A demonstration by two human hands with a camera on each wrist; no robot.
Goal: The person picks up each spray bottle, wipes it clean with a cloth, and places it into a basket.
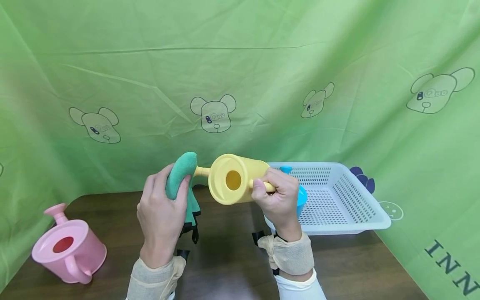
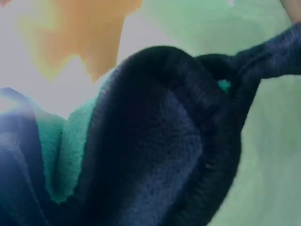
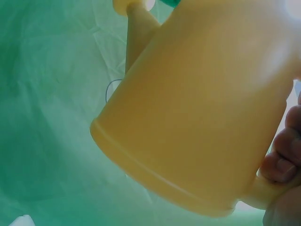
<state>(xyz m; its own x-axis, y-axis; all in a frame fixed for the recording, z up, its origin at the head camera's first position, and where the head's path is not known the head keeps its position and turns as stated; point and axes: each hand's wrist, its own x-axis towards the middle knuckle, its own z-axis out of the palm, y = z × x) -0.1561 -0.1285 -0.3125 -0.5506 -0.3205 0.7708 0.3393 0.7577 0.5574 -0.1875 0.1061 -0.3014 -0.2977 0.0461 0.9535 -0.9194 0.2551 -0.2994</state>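
Note:
In the head view the right hand [image 1: 279, 196] grips the handle of a yellow watering can [image 1: 240, 179], held tilted above the table with its spout toward the left. The right wrist view shows the can's yellow side [image 3: 202, 108] large, with curled fingers [image 3: 287, 146] around the handle. A green cloth item with black edging [image 1: 181, 173] is pinched in the left hand [image 1: 163, 212], by the spout's end, which it partly hides. Up close in the left wrist view, the cloth item's dark inner side [image 2: 155, 141] covers much of the picture; no fingers can be made out there.
A pink watering can [image 1: 69, 250] stands on the brown table [image 1: 221, 254] at the left. At the right is a white perforated basket [image 1: 337, 208] with a blue object [image 1: 301, 200] at its left side, partly behind the right hand. A green printed curtain hangs behind.

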